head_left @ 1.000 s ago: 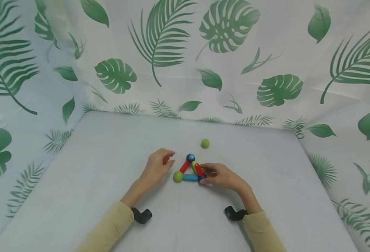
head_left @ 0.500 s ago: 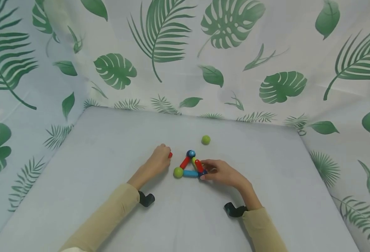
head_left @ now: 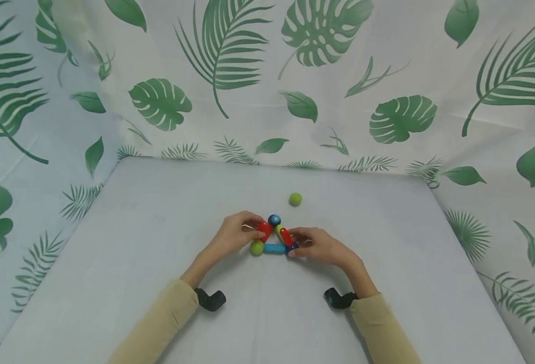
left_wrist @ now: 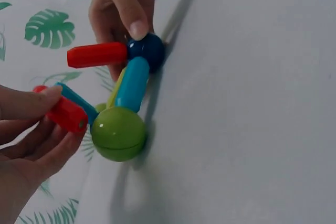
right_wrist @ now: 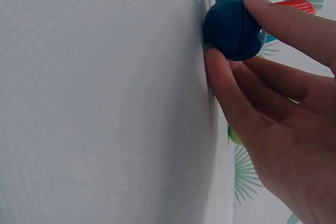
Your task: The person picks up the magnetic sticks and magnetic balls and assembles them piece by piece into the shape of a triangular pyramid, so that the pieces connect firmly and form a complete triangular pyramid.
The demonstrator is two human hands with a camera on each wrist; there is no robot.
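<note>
A triangle of toy magnetic rods and balls lies on the table. Its near side is a blue rod (head_left: 274, 248) joining a green ball (head_left: 257, 247) to a dark blue ball (left_wrist: 149, 53); another blue ball (head_left: 274, 220) forms the far corner. My left hand (head_left: 233, 235) pinches a red magnetic rod (left_wrist: 68, 114) close above the green ball; in the left wrist view its lower end looks just apart from that ball. Thumb and fingers of my right hand (head_left: 322, 246) grip the dark blue ball, from which a second red rod (left_wrist: 97, 55) sticks up. The yellow rod (head_left: 278, 231) is partly hidden.
A loose green ball (head_left: 295, 199) lies beyond the triangle on the white table (head_left: 181, 197). Leaf-printed cloth (head_left: 249, 76) hangs behind and at both sides. A dark wrist camera (head_left: 340, 298) sits on each wrist.
My left hand, first beside the triangle, has turned over and back and moved right, carrying the red rod to above the green ball. The right hand keeps its grip on the dark blue ball.
</note>
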